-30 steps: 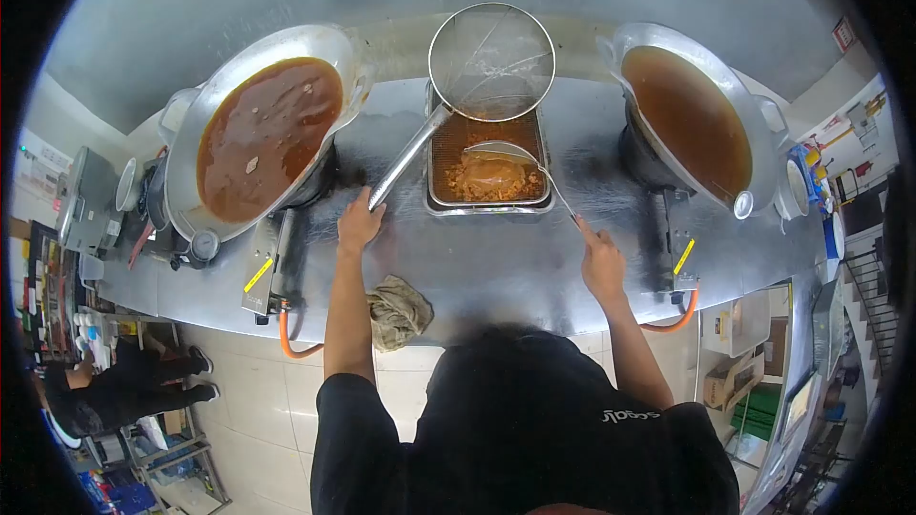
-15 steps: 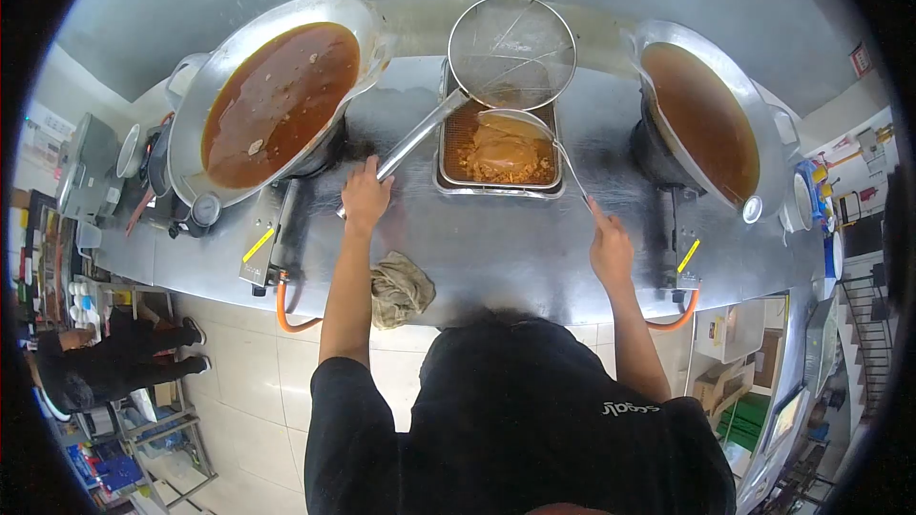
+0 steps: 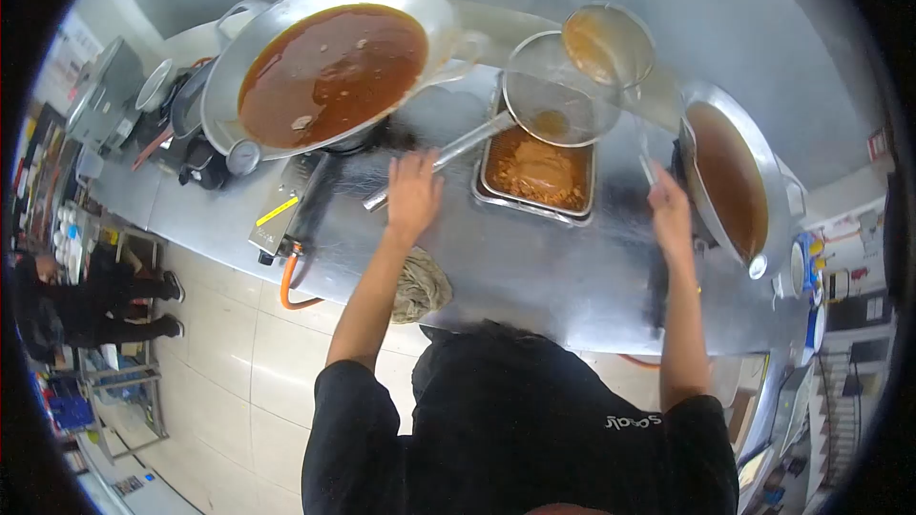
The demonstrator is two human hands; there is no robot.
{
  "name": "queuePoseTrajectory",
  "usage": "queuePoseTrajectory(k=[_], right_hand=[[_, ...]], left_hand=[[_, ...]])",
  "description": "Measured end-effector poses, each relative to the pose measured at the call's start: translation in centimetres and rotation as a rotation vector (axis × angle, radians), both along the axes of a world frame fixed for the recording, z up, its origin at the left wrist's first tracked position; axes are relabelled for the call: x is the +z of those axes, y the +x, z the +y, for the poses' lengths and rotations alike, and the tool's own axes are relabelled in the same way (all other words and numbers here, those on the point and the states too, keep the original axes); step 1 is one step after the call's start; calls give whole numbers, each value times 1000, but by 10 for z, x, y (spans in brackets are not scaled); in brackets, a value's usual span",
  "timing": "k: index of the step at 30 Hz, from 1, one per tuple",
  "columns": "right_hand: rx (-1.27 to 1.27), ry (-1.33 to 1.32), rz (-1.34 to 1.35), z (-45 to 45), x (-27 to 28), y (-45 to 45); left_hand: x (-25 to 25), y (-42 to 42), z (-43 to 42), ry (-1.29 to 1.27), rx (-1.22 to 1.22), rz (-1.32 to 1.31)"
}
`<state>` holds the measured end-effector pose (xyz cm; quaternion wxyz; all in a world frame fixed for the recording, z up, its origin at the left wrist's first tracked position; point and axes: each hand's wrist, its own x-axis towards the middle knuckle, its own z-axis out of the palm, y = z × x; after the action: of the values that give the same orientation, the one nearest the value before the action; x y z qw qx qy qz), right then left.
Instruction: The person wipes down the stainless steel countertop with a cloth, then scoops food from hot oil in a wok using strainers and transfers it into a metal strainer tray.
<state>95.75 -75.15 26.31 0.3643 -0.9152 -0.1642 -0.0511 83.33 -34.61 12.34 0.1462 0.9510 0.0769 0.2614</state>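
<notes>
My left hand (image 3: 414, 195) is closed around the metal handle of a large round mesh strainer (image 3: 534, 86). The strainer's bowl hangs over the far end of a rectangular metal tray (image 3: 523, 207). Brown crumbs and a smooth brown mound (image 3: 544, 175) lie in the tray. My right hand (image 3: 672, 215) grips the thin handle of a smaller round skimmer (image 3: 625, 33), raised beyond the large strainer and overlapping it in view. Brown residue clings to the skimmer's mesh. A brownish patch shows in the large strainer; whether it is in it or below cannot be made out.
A wide pan of reddish-brown liquid (image 3: 334, 76) sits on a burner at left; another pan of brown liquid (image 3: 730, 176) stands at right. Both have dial thermometers at their rims. A crumpled cloth (image 3: 422, 288) lies at the counter's front edge. Another person (image 3: 91, 300) stands far left.
My right hand has lifted the skimmer from the tray, up and to the right. My left hand stays on the strainer handle. The whole view has swung, shifting the pans and tray.
</notes>
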Motion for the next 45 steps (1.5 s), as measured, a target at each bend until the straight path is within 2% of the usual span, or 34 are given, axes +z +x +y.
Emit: queuePoseTrajectory(k=[3,5,7,10,12,15,18,20,23,25,28,34,37,45], right_hand=[[-35,-109,-19,46,63,30],[67,-49,-61,85,102,54],[203,-177,-164,135,142,71],[473,-274,-400,219,169,107],[489,-487,-554,280,170,130],[330,-938,-522,367,186,101],[340,-1057,-843,413,156,127],[392,-1089,-847,432,132,130],[486,-1183,-739,457,96,111],[651,-1190,-612,467,100,65],[690,-1241,-406,490,99,30],[872,-1134,-273,523,90,-5],[987,-953,-177,527,86,-15],[1104,-615,48,508,100,-35]], left_hand=[[16,-40,-13,-124,-64,-134],[15,-77,-16,-282,-51,-207],[-12,-116,-14,-327,62,-267],[-55,-174,-3,-334,297,-332],[-66,-202,9,-356,451,-359],[-69,-228,29,-447,657,-339],[-90,-232,53,-582,762,-387],[-100,-223,63,-699,807,-441],[-99,-210,65,-537,898,-318],[-110,-201,60,-425,975,-271],[-114,-199,59,-432,1018,-265],[-112,-200,61,-346,1030,-204],[-116,-200,62,-351,1027,-207],[-114,-201,60,-394,979,-185]])
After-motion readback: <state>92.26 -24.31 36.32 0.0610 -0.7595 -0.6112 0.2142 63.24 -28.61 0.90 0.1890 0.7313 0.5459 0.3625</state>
